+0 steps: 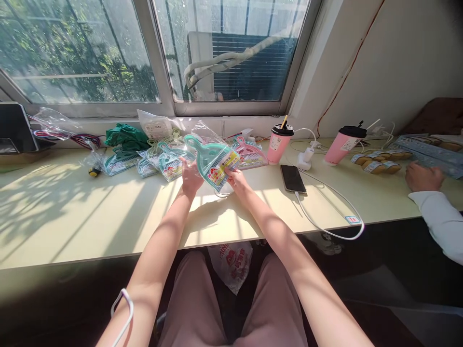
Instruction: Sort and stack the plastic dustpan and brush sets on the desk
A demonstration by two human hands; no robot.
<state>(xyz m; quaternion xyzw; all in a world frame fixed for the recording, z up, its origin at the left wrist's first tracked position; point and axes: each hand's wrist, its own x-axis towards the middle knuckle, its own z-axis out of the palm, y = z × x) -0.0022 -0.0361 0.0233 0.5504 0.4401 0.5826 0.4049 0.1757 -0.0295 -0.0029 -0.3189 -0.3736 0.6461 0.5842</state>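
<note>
Both my hands hold a teal mini dustpan-and-brush set (211, 161) in a clear plastic bag, lifted just above the pale table (72, 212). My left hand (190, 177) grips its left side with fingers closed. My right hand (236, 179) pinches its lower right edge near the yellow label. Behind it lie several more bagged sets, teal ones (144, 161) to the left and a pink one (249, 152) to the right.
Two pink lidded cups (279, 143) (345, 143) stand at the back right. A black phone (292, 178) lies on a white charging cable (325, 212). Another person's hand (421, 176) and white sleeve rest at the far right beside small packaged items (376, 161). A green cloth (125, 135) lies by the window.
</note>
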